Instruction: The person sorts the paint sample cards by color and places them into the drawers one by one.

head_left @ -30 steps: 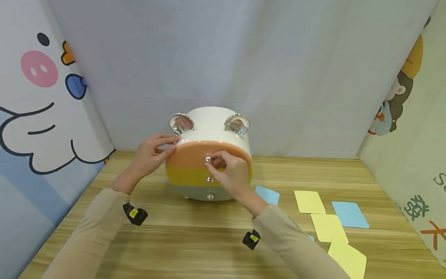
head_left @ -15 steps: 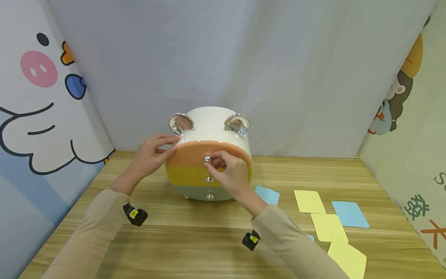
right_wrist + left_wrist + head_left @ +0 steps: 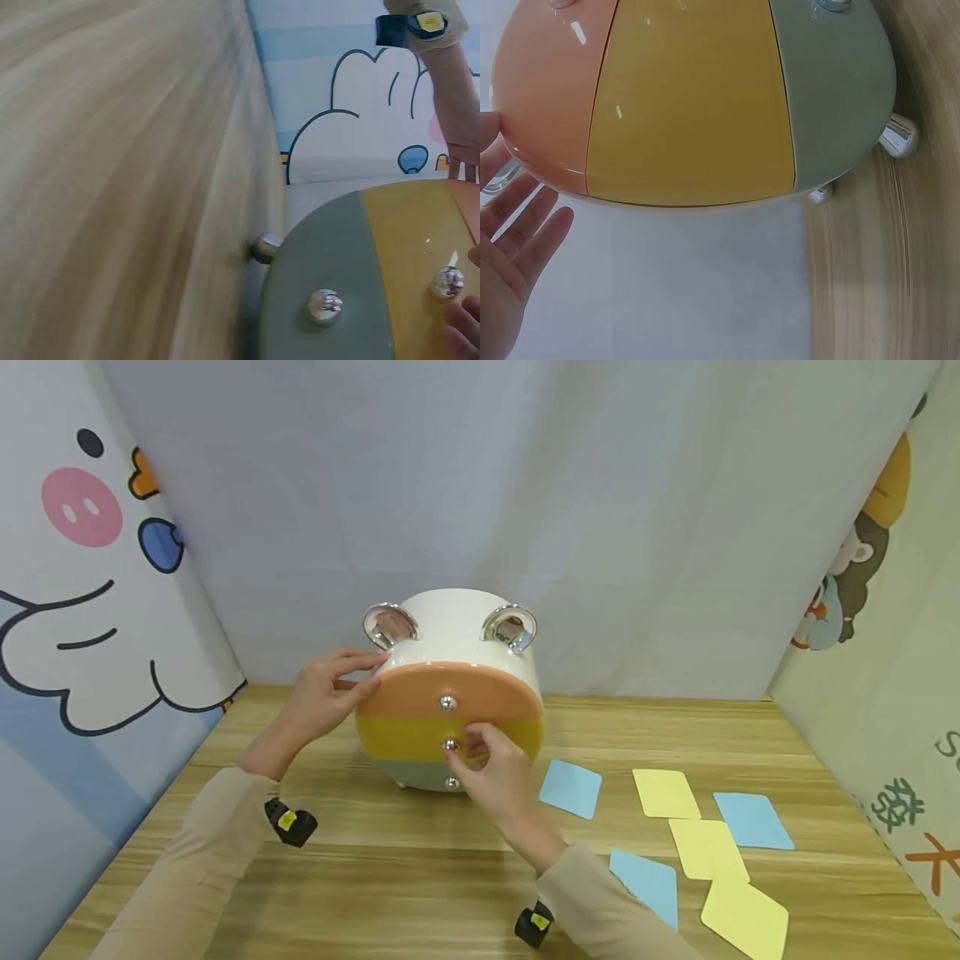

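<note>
White cabinet (image 3: 453, 647) upright, drawers (image 3: 408, 737) facing person (image 3: 187, 852), long axes left-right.

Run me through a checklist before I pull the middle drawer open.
1. Left hand touching the cabinet: ok, at its upper left side.
2. Right hand at the knob of the yellow middle drawer: ok.
3. Firm grip on that knob: cannot tell.
4. Orange drawer and green drawer shut: ok.
5. Nearest blue card apart from the cabinet: ok, it lies to the right.
</note>
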Available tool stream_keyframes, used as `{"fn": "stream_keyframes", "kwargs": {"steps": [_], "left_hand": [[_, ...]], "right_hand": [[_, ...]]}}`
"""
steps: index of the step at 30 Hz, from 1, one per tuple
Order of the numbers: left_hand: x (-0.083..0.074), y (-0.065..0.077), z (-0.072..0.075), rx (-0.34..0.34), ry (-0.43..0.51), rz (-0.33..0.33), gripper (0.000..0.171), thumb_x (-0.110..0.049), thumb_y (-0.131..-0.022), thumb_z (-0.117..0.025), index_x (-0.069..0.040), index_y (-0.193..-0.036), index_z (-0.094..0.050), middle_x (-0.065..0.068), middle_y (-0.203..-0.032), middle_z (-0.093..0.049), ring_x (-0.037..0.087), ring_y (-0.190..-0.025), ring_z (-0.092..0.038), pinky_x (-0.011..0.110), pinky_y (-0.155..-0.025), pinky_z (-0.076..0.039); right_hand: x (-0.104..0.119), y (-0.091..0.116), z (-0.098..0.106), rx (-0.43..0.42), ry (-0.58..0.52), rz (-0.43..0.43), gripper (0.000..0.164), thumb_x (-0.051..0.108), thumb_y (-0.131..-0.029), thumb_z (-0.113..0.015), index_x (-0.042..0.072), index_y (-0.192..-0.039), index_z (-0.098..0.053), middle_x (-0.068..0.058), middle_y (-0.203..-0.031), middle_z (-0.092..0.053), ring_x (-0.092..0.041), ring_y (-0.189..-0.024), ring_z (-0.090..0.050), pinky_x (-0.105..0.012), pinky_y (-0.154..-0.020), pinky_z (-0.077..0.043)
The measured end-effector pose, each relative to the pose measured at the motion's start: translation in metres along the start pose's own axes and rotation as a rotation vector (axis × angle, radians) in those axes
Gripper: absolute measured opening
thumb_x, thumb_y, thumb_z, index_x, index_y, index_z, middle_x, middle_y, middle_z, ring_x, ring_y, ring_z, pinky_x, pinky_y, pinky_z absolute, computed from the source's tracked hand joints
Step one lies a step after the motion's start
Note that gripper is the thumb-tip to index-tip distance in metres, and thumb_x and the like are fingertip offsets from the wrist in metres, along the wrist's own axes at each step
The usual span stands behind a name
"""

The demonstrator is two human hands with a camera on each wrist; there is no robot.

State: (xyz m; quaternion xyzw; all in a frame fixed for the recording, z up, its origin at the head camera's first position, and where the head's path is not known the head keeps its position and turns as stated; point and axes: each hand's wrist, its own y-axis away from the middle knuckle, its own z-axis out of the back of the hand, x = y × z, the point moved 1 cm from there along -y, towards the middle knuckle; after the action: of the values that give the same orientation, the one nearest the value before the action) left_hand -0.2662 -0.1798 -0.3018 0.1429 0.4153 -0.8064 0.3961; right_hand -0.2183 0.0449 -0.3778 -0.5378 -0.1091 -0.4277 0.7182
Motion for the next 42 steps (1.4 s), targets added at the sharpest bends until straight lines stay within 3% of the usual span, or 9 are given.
{"fn": "stream_keyframes", "kwargs": {"steps": [10, 18, 20, 31, 42], "left_hand": [[0.002, 0.000, -0.001, -0.002, -0.001, -0.006, 0.030, -0.005, -0.086, -0.061, 0.000, -0.116, -0.061, 0.016, -0.110, -0.059, 0.030, -0.100, -0.056, 0.040, -0.075, -0.055], [-0.032, 0.001, 0.004, -0.016, 0.005, -0.016, 0.027, 0.004, -0.085, -0.058, 0.011, -0.111, -0.060, 0.025, -0.105, -0.058, 0.039, -0.097, -0.056, 0.046, -0.074, -0.053], [-0.034, 0.001, 0.004, -0.016, 0.004, -0.007, 0.027, 0.007, -0.083, -0.059, 0.011, -0.110, -0.060, 0.025, -0.105, -0.058, 0.039, -0.097, -0.056, 0.045, -0.074, -0.054], [-0.034, 0.001, 0.005, -0.012, 0.000, -0.002, 0.027, 0.006, -0.084, -0.059, 0.010, -0.110, -0.060, 0.025, -0.106, -0.058, 0.038, -0.098, -0.056, 0.044, -0.074, -0.054], [-0.032, 0.002, 0.004, -0.016, 0.000, -0.010, 0.027, 0.005, -0.084, -0.059, 0.010, -0.111, -0.061, 0.024, -0.105, -0.058, 0.037, -0.097, -0.056, 0.043, -0.073, -0.054]], "right_hand": [[-0.010, 0.010, -0.014, -0.050, 0.055, 0.016, 0.018, 0.007, -0.073, -0.073, 0.003, -0.087, -0.063, -0.004, -0.079, -0.064, -0.014, -0.071, -0.062, -0.020, -0.064, -0.054], [-0.011, 0.011, -0.022, -0.108, 0.133, 0.036, 0.015, 0.011, -0.073, -0.074, 0.007, -0.081, -0.062, -0.001, -0.073, -0.063, -0.012, -0.064, -0.061, -0.022, -0.056, -0.053], [-0.012, 0.011, -0.023, -0.122, 0.146, 0.046, 0.015, 0.012, -0.073, -0.074, 0.007, -0.079, -0.062, -0.001, -0.071, -0.063, -0.011, -0.062, -0.060, -0.022, -0.054, -0.052], [-0.018, 0.006, -0.024, -0.175, 0.187, 0.205, 0.017, 0.012, -0.067, -0.076, 0.006, -0.075, -0.062, -0.001, -0.065, -0.063, -0.009, -0.055, -0.059, -0.017, -0.048, -0.048], [-0.018, 0.007, -0.025, -0.147, 0.229, 0.217, 0.016, 0.011, -0.070, -0.074, 0.008, -0.078, -0.061, 0.001, -0.068, -0.063, -0.008, -0.058, -0.058, -0.017, -0.050, -0.048]]}}
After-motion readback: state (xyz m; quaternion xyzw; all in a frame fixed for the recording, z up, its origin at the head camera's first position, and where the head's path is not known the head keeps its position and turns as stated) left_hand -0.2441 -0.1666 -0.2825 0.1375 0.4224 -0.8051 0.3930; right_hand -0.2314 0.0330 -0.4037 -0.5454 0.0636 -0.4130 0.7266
